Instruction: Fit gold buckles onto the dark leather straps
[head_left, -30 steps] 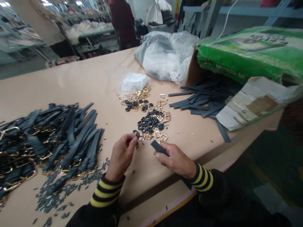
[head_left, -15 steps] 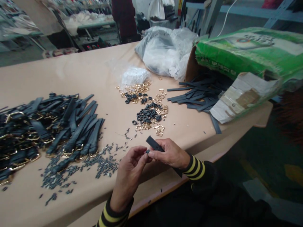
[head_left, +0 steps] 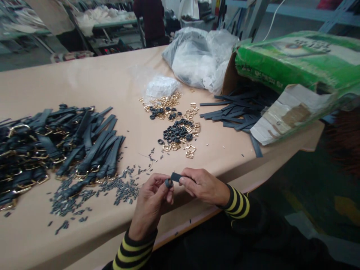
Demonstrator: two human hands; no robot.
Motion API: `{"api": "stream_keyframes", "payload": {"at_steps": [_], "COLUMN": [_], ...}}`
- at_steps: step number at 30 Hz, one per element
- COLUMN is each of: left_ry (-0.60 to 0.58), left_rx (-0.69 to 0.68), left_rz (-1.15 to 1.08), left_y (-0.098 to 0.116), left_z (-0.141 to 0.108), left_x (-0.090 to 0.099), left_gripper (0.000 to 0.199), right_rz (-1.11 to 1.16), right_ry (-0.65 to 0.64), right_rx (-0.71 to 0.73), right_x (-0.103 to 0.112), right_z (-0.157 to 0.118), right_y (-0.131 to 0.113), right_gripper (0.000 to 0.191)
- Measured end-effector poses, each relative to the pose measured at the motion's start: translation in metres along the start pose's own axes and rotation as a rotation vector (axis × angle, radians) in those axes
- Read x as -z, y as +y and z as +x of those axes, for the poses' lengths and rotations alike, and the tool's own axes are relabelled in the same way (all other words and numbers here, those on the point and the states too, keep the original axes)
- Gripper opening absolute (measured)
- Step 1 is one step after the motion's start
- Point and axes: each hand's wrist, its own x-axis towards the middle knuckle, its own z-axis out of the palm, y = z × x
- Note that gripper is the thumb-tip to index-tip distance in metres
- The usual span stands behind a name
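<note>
Between thumb and fingers, my left hand [head_left: 153, 197] pinches a small dark belt loop [head_left: 168, 183]. My right hand [head_left: 204, 185] grips a dark strap [head_left: 176, 177], whose end points left and lies right at the loop. Whether the strap end has entered the loop I cannot tell. Both hands are over the table's front edge. Beyond them lies a heap of dark loops [head_left: 177, 131] among gold buckles [head_left: 190, 150]. Left of my left hand, many short dark bits [head_left: 126, 191] are scattered.
Finished-looking buckled straps [head_left: 92, 150] are piled at the left. Loose dark straps [head_left: 233, 112] spill from a green box [head_left: 292, 60] at the right. A clear plastic bag [head_left: 197, 60] and a smaller white packet [head_left: 160, 88] sit farther back. A person [head_left: 149, 22] is in the background.
My left hand has turned so the loop shows clearly. The strap in my right hand has swung from slanting up to nearly level, its end now at the loop.
</note>
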Motion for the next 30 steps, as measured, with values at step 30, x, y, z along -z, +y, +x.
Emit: {"api": "stream_keyframes", "payload": {"at_steps": [30], "left_ry": [0.056], "left_rx": [0.085], "left_rz": [0.354], "left_y": [-0.030], "left_z": [-0.001], "left_x": [-0.018], "left_gripper": [0.027], "right_rz": [-0.017], "right_ry": [0.076], "right_rx": [-0.081], "right_x": [-0.017], "right_z": [0.007], "right_y": [0.017], "right_gripper": [0.040]}}
